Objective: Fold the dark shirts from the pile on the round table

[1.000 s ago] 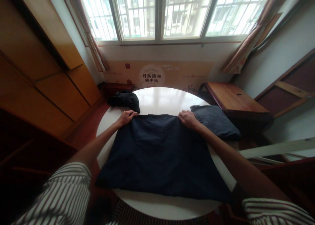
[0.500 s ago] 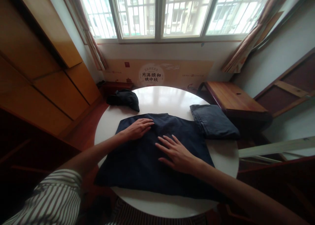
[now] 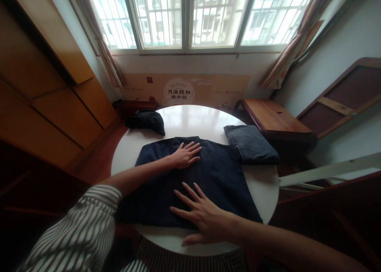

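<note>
A dark navy garment (image 3: 220, 176) lies spread across a round white table (image 3: 199, 119), its narrower end toward the window. My left hand (image 3: 186, 155) rests flat on its upper middle, fingers spread. Over the near part of the cloth is my right hand (image 3: 199, 214), fingers wide apart and thumb reaching past the near hem; whether its palm touches the cloth I cannot tell. Neither hand grips anything. Beside the garment at the right lies a folded dark blue-grey cloth (image 3: 251, 144), close against its edge.
A black bundle (image 3: 145, 121), apparently fabric, sits at the table's far left edge. Beyond the table on the right stands a wooden desk (image 3: 274, 115). Yellow-brown cabinets (image 3: 68, 117) line the left side, and a pale bar (image 3: 327, 170) juts in near the table's right edge.
My left hand has slid right along the cloth, its fingers now spread. My right hand has come nearer to me and slightly left. The view has shifted a little.
</note>
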Demonstrator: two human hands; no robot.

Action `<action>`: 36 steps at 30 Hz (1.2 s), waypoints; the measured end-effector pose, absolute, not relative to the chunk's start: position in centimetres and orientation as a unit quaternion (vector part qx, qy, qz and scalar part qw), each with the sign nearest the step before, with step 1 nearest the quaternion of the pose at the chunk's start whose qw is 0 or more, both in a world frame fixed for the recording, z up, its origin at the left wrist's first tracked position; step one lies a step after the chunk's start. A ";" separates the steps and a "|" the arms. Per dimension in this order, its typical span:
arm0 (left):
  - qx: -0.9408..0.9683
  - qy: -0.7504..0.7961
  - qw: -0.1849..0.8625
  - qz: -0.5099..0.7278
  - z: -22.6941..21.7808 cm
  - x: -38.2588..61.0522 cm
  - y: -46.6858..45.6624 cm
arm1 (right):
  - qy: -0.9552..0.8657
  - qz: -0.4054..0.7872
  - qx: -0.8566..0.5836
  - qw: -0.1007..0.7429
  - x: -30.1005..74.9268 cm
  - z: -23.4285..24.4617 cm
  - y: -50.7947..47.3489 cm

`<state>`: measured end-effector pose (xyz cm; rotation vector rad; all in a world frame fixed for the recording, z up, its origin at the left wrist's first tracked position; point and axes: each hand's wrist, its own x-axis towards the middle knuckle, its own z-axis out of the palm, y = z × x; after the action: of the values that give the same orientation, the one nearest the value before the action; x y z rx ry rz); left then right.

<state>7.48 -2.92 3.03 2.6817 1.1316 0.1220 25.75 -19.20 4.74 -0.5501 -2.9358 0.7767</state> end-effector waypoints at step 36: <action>0.922 0.370 0.061 0.092 5.7 3.0 -7.6 | -0.955 0.192 -0.209 0.091 27.9 5.3 -24.4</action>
<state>2.97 -7.58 5.69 2.7892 1.1197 0.2797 27.88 -24.42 5.32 -0.6220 -2.8371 0.5711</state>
